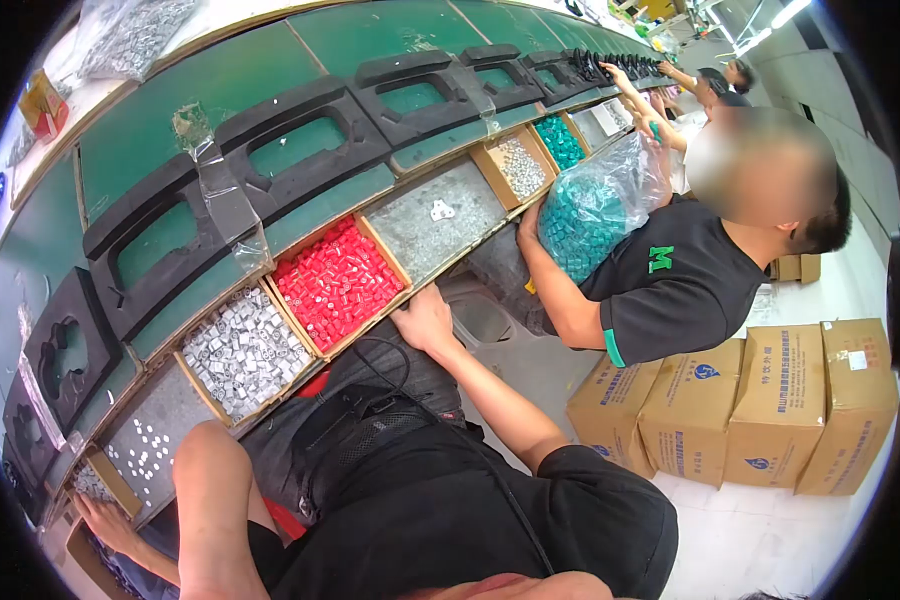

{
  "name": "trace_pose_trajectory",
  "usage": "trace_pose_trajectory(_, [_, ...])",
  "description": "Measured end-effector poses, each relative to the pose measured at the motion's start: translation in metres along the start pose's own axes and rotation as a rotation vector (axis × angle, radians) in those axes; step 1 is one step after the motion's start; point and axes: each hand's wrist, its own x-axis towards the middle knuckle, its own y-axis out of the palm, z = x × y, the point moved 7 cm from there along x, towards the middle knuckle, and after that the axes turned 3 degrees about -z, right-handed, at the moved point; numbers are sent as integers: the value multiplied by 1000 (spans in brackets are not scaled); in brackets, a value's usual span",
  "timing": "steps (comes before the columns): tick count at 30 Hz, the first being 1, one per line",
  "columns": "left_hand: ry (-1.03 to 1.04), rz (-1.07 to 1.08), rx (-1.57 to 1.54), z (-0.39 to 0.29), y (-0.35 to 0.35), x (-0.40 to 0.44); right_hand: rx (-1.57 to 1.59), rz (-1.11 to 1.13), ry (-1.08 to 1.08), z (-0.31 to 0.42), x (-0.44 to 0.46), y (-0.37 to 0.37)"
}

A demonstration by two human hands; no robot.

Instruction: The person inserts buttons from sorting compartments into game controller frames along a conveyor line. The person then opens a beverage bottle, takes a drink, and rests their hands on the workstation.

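Observation:
My right hand is at the front wooden edge of the bench, beside the corner of the bin of small red plastic parts. Its fingers are loosely spread, and I see nothing held in them. My left arm is bent, with the elbow near the bin of whitish-grey square parts; the left hand itself is out of frame. Right of the red parts is a grey tray with a small white piece in it. Left of the square parts, another grey tray holds scattered white pieces.
Black foam frames line the green bench. On my right, a co-worker holds a bag of green parts. Another person's hand touches a bin at far left. Cardboard boxes stand on the floor to the right.

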Motion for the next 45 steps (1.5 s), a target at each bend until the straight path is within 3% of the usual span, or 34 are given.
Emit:
trace_pose_trajectory(12, [-63,-28,-204,7,4,-7,-14,32,38,-4,0,4])
trace_pose_trajectory(15, [-10,119,99,5,1,-7,16,30,42,4,-2,-3])
trace_pose_trajectory(37, [-26,-27,1,0,-10,-4,5,6,32,-1,-1,4])
trace_pose_trajectory(40, [-48,-31,67,2,-10,-5,5,6,25,-1,-2,4])
trace_pose_trajectory(42, [-9,-23,313,1,-7,-7,12,8,18,5,-2,-1])
trace_pose_trajectory(45, [1,-39,154,-4,-15,-3,5,24,33,-1,-1,4])
